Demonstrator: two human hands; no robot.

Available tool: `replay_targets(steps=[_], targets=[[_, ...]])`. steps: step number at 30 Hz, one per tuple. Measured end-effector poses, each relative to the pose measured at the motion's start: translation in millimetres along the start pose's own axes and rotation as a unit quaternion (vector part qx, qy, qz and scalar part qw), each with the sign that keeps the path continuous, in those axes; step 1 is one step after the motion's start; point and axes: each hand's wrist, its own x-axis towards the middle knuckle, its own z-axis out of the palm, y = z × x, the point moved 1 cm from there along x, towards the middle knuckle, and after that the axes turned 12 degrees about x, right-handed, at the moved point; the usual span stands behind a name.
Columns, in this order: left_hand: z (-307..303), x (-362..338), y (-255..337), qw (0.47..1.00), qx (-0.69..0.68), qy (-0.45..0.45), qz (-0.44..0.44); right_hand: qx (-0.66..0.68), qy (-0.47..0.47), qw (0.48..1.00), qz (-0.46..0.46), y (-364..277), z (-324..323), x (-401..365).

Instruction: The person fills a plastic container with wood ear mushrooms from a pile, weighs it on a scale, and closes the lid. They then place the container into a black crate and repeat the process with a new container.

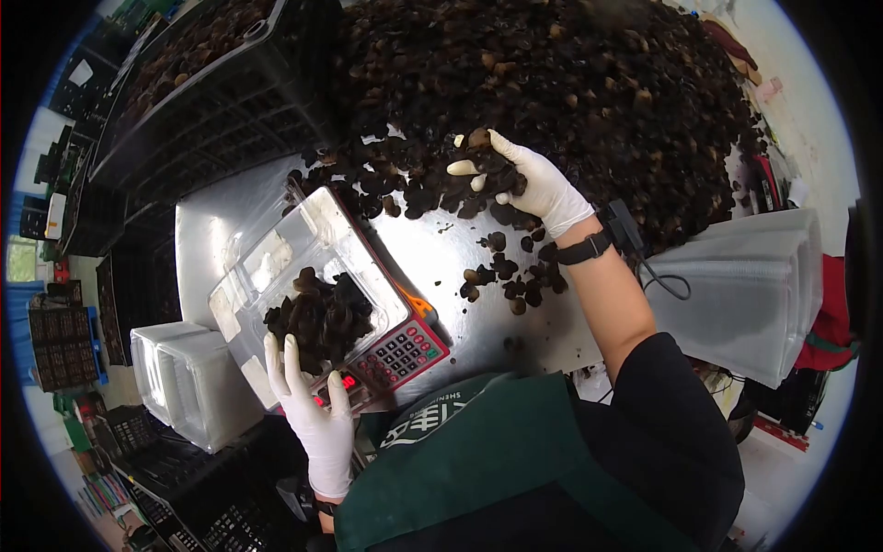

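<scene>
My right hand [532,181], in a white glove, is closed around a handful of dark dried fungus at the near edge of a big heap [552,83] on the steel table [221,230]. My left hand [308,396], also gloved, rests with fingers spread against the near end of a clear plastic box [276,267]. That box sits on an electronic scale [400,354] with a keypad and red display, and it holds a small pile of the same fungus [322,317].
Stacked clear boxes stand at the right [754,294] and at the lower left [189,382]. Black crates [212,92] with more fungus fill the upper left. Loose pieces [506,276] lie scattered on the table near my right forearm.
</scene>
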Motion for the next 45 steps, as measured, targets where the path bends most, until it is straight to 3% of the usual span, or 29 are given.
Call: replay_targets(steps=[8,12,14,15,16,18,19,20,24,25,28,29,32,37,40,41,42,43,45], targets=[[-1.5,6.5,-8.8,0.999,-0.001,0.042,0.011,-0.04,-0.047,0.998,-0.007,15.7,33.7,-1.1],[-10.3,13.9,-36.6,0.992,0.034,0.123,-0.011,-0.187,-0.058,0.98,-0.046,36.0,125.7,-12.5],[-15.4,15.8,-49.1,0.987,0.032,0.152,-0.038,-0.246,-0.129,0.958,-0.063,57.0,162.8,-11.0],[-18.2,16.6,-50.4,0.987,0.023,0.155,-0.036,-0.281,-0.12,0.951,-0.046,73.6,176.3,-7.0],[-18.3,16.5,-51.4,0.988,0.003,0.154,-0.032,-0.311,-0.155,0.926,-0.147,95.9,187.6,-3.2],[-12.4,15.2,-45.4,0.987,-0.037,0.151,-0.029,-0.399,-0.226,0.863,-0.213,123.0,204.6,4.2],[-7.2,13.6,-43.4,0.987,-0.049,0.148,-0.029,-0.386,-0.246,0.863,-0.214,137.7,208.9,8.5],[-2.2,12.2,-40.0,0.987,-0.062,0.146,-0.027,-0.398,-0.238,0.874,-0.148,143.8,210.6,6.9],[6.3,13.2,-30.4,0.958,-0.196,0.155,-0.139,-0.495,-0.252,0.815,-0.166,145.9,219.9,2.6],[7.4,13.2,-35.1,0.961,-0.196,0.169,-0.101,-0.494,-0.252,0.818,-0.152,145.3,219.3,-0.1],[3.3,10.8,-40.7,0.935,-0.306,0.085,-0.158,-0.483,-0.237,0.813,-0.222,143.0,215.4,2.3],[4.5,10.0,-40.6,0.894,-0.393,0.064,-0.205,-0.503,-0.225,0.795,-0.252,140.7,216.1,4.3],[9.1,4.8,-49.9,0.847,-0.47,0.058,-0.239,-0.552,-0.242,0.737,-0.307,143.5,217.2,11.4],[3.2,-1.1,-59.9,0.883,-0.409,0.065,-0.221,-0.611,-0.306,0.664,-0.304,144.4,215.1,5.8],[-2.8,-5.7,-65.6,0.893,-0.376,0.118,-0.216,-0.581,-0.252,0.704,-0.322,117.1,225.9,-8.0],[-8.1,-7.9,-65.7,0.902,-0.343,0.123,-0.232,-0.587,-0.215,0.724,-0.291,104.2,221.7,-10.5],[-12.3,-11.5,-65.8,0.91,-0.309,0.129,-0.246,-0.542,-0.195,0.77,-0.275,94.1,215.2,-14.8],[-15.5,-15.7,-63.3,0.908,-0.301,0.12,-0.265,-0.521,-0.181,0.807,-0.211,85.4,206.3,-21.3],[-21.0,-24.2,-44.9,0.935,-0.288,0.09,-0.188,-0.451,-0.176,0.871,-0.083,79.9,186.3,-37.2]])
